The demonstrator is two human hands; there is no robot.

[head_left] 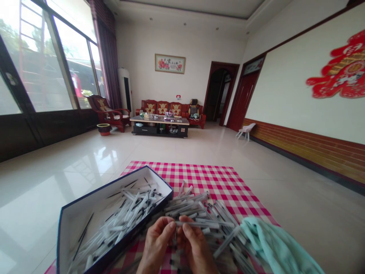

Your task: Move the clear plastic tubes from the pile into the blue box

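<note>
Pens (186, 206) lie on the cloth (194, 174) between box (160, 182) and towel (278, 245).

A pink-and-white checked cloth (205, 173) carries an open blue-edged box (158, 180) at left, a loose heap of pens (186, 208) in the middle, and a mint-green towel (273, 241) at right.

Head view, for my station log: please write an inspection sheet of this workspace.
Surface: pink-and-white checked cloth, partly covered.
Work items: translucent pen tubes, some dark-tipped, heaped on the cloth; more tubes and thin dark rods inside an open box at picture left.
Clutter: pale green towel bunched at the heap's right side.
Hands: left hand and right hand both pinch one held tube.
Cables: nothing seen.
Surroundings: tiled floor; sofa, coffee table and small chair beyond the cloth.
</note>
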